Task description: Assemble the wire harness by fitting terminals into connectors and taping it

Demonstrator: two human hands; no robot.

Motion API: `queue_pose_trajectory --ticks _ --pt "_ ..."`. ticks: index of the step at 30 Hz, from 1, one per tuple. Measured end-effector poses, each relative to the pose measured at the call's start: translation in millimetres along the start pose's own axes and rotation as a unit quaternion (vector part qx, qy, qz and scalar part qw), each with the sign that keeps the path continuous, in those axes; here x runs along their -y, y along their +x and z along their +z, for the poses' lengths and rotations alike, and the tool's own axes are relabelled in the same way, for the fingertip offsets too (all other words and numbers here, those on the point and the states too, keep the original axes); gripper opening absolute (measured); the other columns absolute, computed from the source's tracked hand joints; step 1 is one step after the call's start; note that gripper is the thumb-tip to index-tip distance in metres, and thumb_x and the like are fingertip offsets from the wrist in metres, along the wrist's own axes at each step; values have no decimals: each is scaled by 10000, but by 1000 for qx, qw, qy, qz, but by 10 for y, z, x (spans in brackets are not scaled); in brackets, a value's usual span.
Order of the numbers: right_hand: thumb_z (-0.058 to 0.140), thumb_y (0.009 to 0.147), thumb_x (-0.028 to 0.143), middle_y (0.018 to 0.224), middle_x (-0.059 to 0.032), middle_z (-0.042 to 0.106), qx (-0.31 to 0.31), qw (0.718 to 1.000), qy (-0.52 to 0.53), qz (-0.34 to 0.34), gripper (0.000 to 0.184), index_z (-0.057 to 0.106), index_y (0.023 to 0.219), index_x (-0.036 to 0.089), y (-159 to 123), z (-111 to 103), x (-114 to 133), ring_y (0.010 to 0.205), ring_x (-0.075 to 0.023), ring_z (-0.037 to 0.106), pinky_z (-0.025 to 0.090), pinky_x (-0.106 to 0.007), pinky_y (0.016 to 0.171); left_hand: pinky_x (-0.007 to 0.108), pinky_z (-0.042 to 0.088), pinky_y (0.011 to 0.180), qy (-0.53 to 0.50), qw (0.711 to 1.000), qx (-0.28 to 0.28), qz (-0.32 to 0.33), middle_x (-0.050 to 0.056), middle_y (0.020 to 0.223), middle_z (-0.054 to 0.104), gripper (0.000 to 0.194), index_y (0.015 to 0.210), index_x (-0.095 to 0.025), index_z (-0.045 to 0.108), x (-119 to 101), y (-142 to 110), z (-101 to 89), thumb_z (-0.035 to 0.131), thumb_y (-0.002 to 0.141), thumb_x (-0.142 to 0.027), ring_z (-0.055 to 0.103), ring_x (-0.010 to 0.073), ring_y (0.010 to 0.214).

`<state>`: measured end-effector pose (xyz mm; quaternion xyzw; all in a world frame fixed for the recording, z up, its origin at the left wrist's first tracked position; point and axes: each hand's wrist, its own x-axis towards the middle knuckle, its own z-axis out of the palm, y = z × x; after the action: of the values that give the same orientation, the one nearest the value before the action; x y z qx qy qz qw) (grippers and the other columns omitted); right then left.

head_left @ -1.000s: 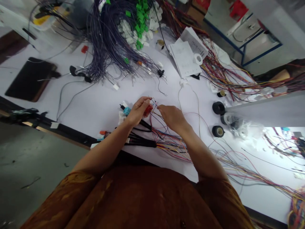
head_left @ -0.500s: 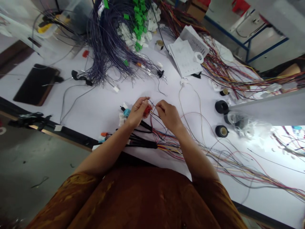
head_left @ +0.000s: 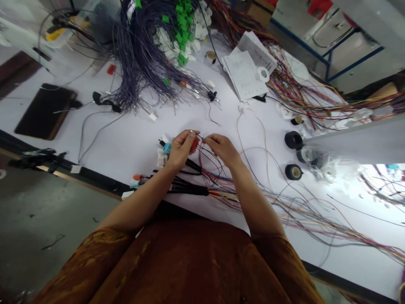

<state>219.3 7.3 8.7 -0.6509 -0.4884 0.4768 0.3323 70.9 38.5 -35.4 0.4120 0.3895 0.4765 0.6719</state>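
My left hand (head_left: 181, 148) is closed around a red connector (head_left: 194, 145), and its thumb and fingers cover part of the housing. Thin wires come out of the connector's right side. My right hand (head_left: 223, 148) pinches a thin wire (head_left: 203, 137) close to the connector, thumb against forefinger. Below both hands lies a wire harness with black sleeves (head_left: 190, 190), its coloured wires (head_left: 265, 196) running off to the right. Left of the connector are a light-blue connector (head_left: 167, 147) and white connectors (head_left: 162, 158). An orange connector (head_left: 137, 177) lies lower, by my left forearm.
At the back lies a bundle of purple wires (head_left: 139, 55) with green connectors (head_left: 182, 33). A phone (head_left: 44, 112) rests at left. Papers (head_left: 245, 74) with a white tape ring (head_left: 263, 74) lie back right, and black tape rolls (head_left: 293, 172) at right. The table's front edge (head_left: 95, 181) is near me.
My right hand's fingertips have moved slightly left and up, nearer to the red connector. My left hand keeps its hold on the connector. The whole view has shifted a little.
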Motion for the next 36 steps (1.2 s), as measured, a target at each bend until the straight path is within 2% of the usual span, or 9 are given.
queue_pose_trajectory --ticks 4,9,16,23,29,36 --pt "609 803 423 597 55 444 -50 997 66 4 255 640 801 170 53 67 -10 560 -83 370 313 -227 521 192 326 397 -6 999 -25 33 -5 693 619 300 936 -196 690 28 -12 21 683 845 -481 438 58 470" --pt "609 807 429 611 55 425 -105 990 95 -4 237 613 834 194 39 104 -29 551 -84 353 299 -230 508 189 315 376 -40 999 -3 -8 1 706 626 315 900 -196 680 59 20 -7 696 833 -503 444 55 454" --pt "603 816 331 621 37 482 -183 982 0 -42 144 577 754 204 -423 152 152 561 -95 379 311 -243 531 191 402 440 -64 994 22 -86 -6 663 565 364 908 -173 674 -38 23 0 664 851 -533 497 70 506" --pt "590 816 329 627 31 511 -200 979 -33 -24 147 577 745 200 -505 233 2 552 -98 384 314 -249 535 176 423 472 -73 989 70 -110 -1 735 615 289 919 -168 661 -55 20 -17 746 812 -422 540 60 554" --pt "591 833 336 613 39 500 -208 977 -14 -41 166 642 780 188 -520 265 -87 534 -84 353 287 -240 521 170 425 474 -98 986 74 -114 -5 747 643 297 979 -183 665 -11 25 -30 736 823 -425 556 54 536" --pt "605 831 310 534 69 407 -209 975 -44 -57 163 643 732 185 -515 292 -135 502 -70 297 256 -226 505 158 436 483 -82 988 78 -107 -9 746 638 256 956 -185 655 -3 27 -30 688 869 -423 569 48 540"
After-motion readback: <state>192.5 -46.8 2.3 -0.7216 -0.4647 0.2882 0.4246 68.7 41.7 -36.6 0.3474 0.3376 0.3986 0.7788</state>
